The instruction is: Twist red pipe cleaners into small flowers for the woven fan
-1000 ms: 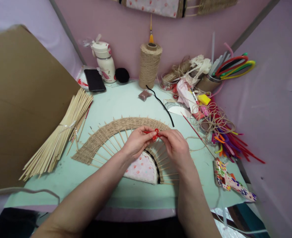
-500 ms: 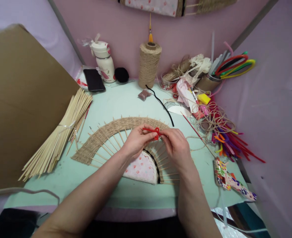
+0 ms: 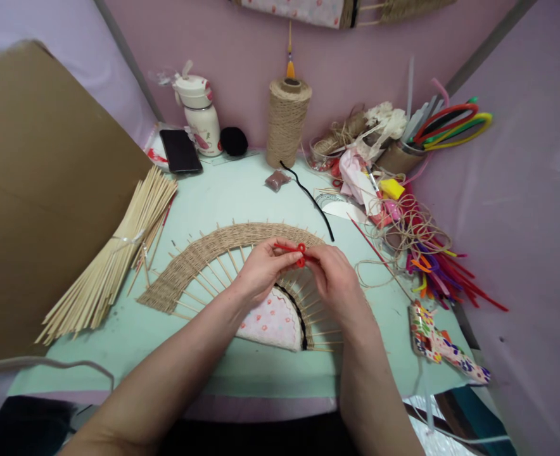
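Observation:
Between my two hands is a red pipe cleaner (image 3: pixel 301 256), bent into small loops with a straight end sticking out to the left. My left hand (image 3: pixel 271 266) pinches it from the left, and my right hand (image 3: pixel 330 271) grips its right side with the fingertips. Both hands are raised over a fan-shaped piece (image 3: pixel 208 246) of woven twine on thin wooden sticks, lying flat on the table. Pink patterned cloth (image 3: pixel 273 322) with a black border fills the fan's inner part. My hands and forearms hide some of the fan.
A bundle of wooden sticks (image 3: pixel 113 253) lies at left beside a cardboard sheet (image 3: pixel 47 190). Behind stand a twine spool (image 3: pixel 288 123) and a bottle (image 3: pixel 201 120). A black pipe cleaner (image 3: pixel 313 201) lies beyond my hands; tangled twine (image 3: pixel 415 228) and colored pipe cleaners (image 3: pixel 465 285) crowd the right.
My right fingers have shifted slightly at the red pipe cleaner, and its looped part looks a little more upright. Otherwise the hands stay in nearly the same place.

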### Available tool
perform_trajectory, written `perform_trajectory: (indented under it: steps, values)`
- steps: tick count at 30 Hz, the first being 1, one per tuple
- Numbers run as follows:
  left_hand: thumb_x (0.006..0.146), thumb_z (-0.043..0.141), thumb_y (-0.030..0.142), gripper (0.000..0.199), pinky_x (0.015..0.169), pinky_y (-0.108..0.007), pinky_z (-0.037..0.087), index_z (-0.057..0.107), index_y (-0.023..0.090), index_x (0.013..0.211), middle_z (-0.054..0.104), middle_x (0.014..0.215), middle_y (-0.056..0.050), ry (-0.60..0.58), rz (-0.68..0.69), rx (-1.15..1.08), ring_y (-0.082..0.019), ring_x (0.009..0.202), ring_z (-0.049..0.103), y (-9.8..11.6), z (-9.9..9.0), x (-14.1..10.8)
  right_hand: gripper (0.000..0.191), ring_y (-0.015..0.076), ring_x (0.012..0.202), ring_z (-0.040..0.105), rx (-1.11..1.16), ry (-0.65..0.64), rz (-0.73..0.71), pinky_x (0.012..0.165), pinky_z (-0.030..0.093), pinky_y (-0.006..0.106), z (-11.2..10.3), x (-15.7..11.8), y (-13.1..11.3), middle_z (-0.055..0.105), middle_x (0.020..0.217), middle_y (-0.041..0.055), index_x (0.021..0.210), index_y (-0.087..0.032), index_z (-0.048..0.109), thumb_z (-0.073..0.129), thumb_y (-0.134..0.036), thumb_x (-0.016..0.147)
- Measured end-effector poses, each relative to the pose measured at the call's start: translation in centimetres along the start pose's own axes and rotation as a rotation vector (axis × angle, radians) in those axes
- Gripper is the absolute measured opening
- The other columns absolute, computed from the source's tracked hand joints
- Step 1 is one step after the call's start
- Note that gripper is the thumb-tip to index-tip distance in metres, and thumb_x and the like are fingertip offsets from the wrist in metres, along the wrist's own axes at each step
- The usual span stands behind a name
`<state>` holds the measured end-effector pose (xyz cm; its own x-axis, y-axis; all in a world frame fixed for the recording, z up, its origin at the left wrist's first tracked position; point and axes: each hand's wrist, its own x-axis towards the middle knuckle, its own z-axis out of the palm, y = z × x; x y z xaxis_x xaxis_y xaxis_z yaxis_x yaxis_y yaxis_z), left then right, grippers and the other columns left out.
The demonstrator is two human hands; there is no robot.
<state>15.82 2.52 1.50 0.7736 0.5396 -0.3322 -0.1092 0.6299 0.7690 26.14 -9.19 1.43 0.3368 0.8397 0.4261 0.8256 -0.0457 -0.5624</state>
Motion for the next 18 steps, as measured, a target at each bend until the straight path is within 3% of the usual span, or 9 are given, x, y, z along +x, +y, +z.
perform_trajectory:
  steps: [8, 18]
  values:
    - [0.054, 0.086, 0.017, 0.036, 0.070, -0.023, 0.050, 0.064, 0.013, 0.082, 0.072, 0.077, -0.003, -0.050, -0.047, 0.013, -0.011, 0.069, 0.066, 0.45, -0.08, -0.05, 0.018, 0.0203, 0.085, 0.058, -0.052, 0.096, -0.027, 0.077, 0.047, 0.036, 0.15, -0.18, 0.54, 0.066, 0.089, 0.0063, 0.102, -0.021, 0.062, 0.046, -0.019, 0.095]
    - [0.054, 0.085, 0.017, 0.035, 0.074, -0.028, 0.050, 0.064, 0.015, 0.082, 0.073, 0.081, -0.003, -0.056, 0.050, 0.159, -0.013, 0.071, 0.066, 0.58, -0.01, -0.19, 0.020, 0.0211, 0.088, 0.057, -0.043, 0.106, -0.041, 0.079, 0.048, 0.036, -0.09, -0.19, 0.41, 0.066, 0.092, 0.0067, 0.104, -0.023, 0.064, 0.046, -0.019, 0.094]
